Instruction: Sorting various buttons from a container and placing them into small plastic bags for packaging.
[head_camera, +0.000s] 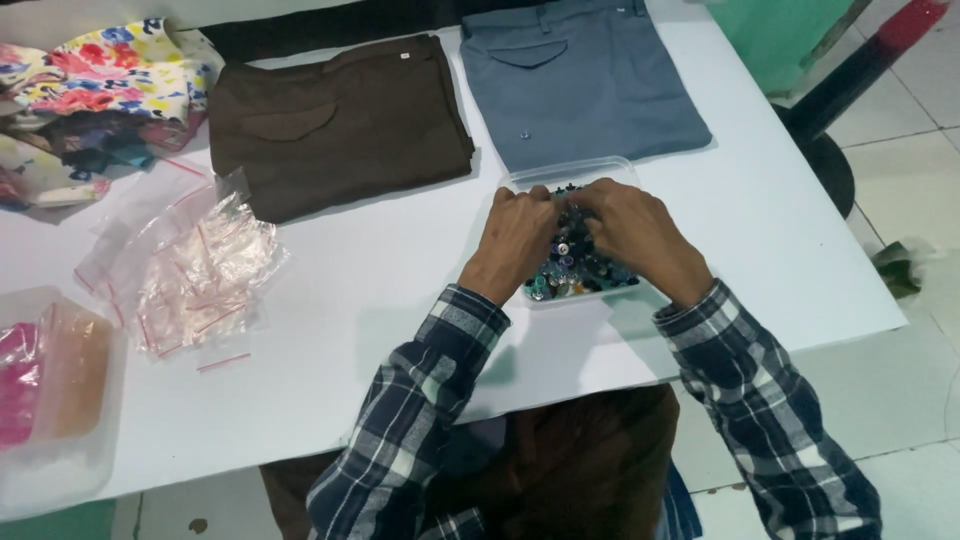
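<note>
Both my hands are down in a clear plastic box of small buttons, mostly blue, dark and grey. My left hand has its fingers curled into the pile at the box's left side. My right hand reaches in from the right, its fingertips meeting the left hand's over the buttons. The fingers hide whatever they pinch. The box stands on a white table, just in front of folded blue-grey trousers. Folded brown trousers lie to the left.
A heap of small clear zip bags lies at the left. Clear tubs with pink and orange contents sit at the near left corner. Flowered fabric is piled at the far left. A dark stand rises beyond the table's right edge.
</note>
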